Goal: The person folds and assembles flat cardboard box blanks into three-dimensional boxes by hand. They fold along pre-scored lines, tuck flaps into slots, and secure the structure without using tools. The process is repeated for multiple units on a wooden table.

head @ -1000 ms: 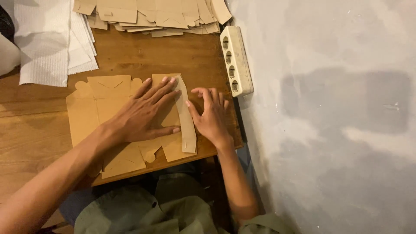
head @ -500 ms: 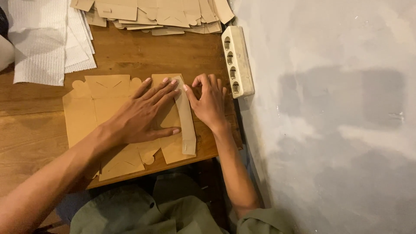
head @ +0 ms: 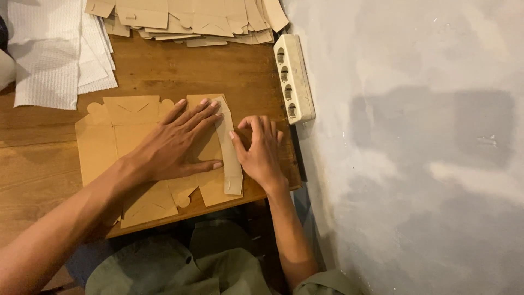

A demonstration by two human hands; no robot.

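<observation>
1. Nearest me, my olive-green clothing shows below the near edge of the wooden table, whose grain runs left to right
2. My left hand lies flat, palm down, fingers spread wide, pressing on the flat brown cardboard box blank; it grasps nothing, only holds the sheet down
3. That blank is matte kraft card with rounded tabs and cut slits, lying at the table's near right part
4. Its narrow side flap is folded over along the right side, a long strip with angled ends
5. My right hand rests beside that strip, fingers loosely curled, fingertips touching its edge, gripping nothing
6. Farther right, a cream four-socket power strip lies at the table edge by the grey plaster wall
7. Far left, dimpled white paper sheets; far middle, a fanned stack of cardboard blanks
</observation>
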